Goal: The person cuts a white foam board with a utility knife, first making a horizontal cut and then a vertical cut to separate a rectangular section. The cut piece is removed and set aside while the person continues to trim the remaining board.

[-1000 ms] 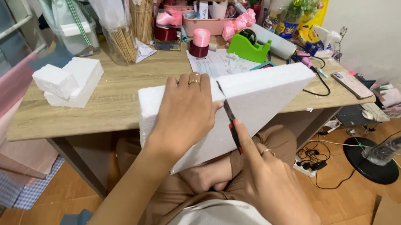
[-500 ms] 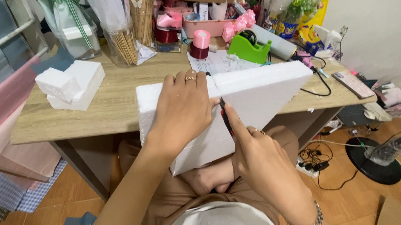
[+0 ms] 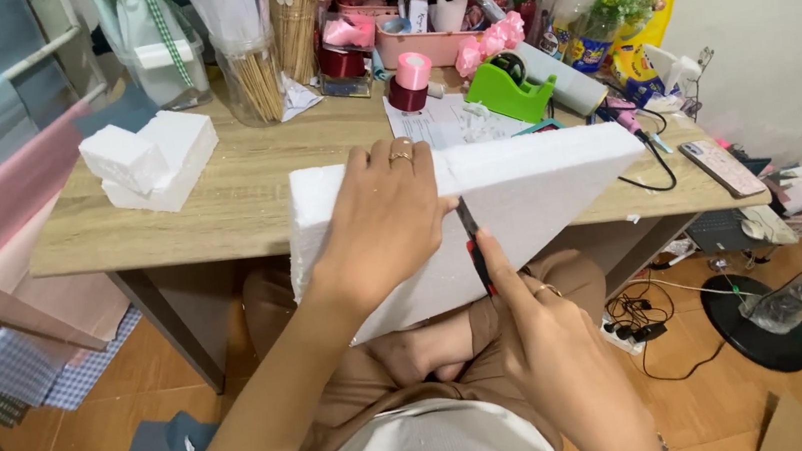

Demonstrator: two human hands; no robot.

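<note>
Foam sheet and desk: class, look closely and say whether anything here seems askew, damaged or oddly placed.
The white foam sheet sits tilted, one edge on the wooden desk and the rest hanging off over the lap. The left hand presses it flat while the right hand holds a red-handled knife in it. Nothing looks spilled.

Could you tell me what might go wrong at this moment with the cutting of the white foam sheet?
1. The left hand lies flat on the foam sheet right beside the knife; a slip could nick its fingers.
2. The sheet juts past the edge of the wooden table over the lap, so it may flex or snap unevenly.
3. The right hand drives the blade in line with the lap below.
</note>
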